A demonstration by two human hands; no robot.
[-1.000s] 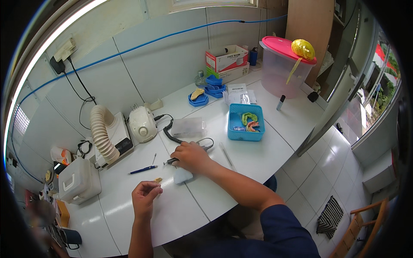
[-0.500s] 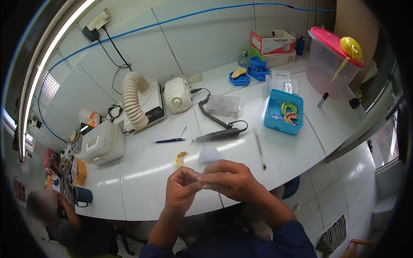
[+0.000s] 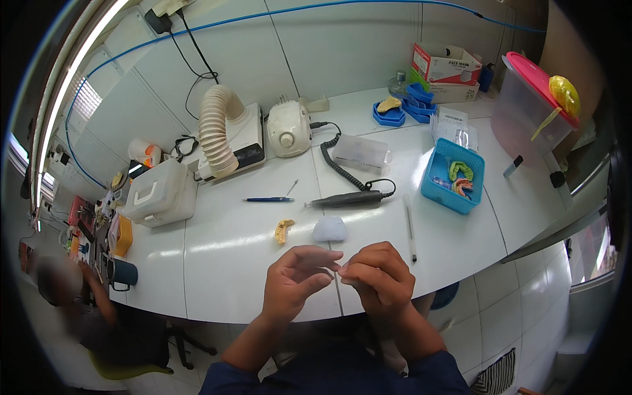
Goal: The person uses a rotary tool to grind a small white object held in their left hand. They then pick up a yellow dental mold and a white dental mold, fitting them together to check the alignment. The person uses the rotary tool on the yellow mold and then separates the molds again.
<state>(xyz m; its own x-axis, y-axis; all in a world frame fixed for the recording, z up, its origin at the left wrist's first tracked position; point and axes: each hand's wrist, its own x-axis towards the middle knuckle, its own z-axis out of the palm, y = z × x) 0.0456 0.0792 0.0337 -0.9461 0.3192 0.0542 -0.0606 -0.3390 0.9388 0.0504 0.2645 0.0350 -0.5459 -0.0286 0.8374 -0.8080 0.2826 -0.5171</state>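
Two bare hands are before us over one white table [image 3: 230,276], and near them we count one yellowish arch-shaped model [image 3: 284,232], one pale rounded block [image 3: 330,230] and one dark handpiece [image 3: 352,199]. The model lies on the table beyond the left hand [image 3: 293,280]; the block sits to its right, just past the fingertips, and the handpiece lies farther back. One coiled cord [image 3: 332,164] runs from the handpiece to one cream control box [image 3: 288,131]. We also count two pens, one blue [image 3: 268,200] and one clear [image 3: 411,230], one thin little tool [image 3: 292,187], one clear box [image 3: 361,153], and one blue basket [image 3: 447,199] holding at least two arch pieces, one green [image 3: 461,170] and one pinkish [image 3: 463,188].

Both forearms rise from the lower edge and bring the hands near each other above the table's front edge. We see the left hand's fingers extended and gently bent, its thumb apart from them. The right hand [image 3: 382,276] is curled, its fingers bunched toward the thumb close by the left fingertips; we cannot tell whether they close on anything small.
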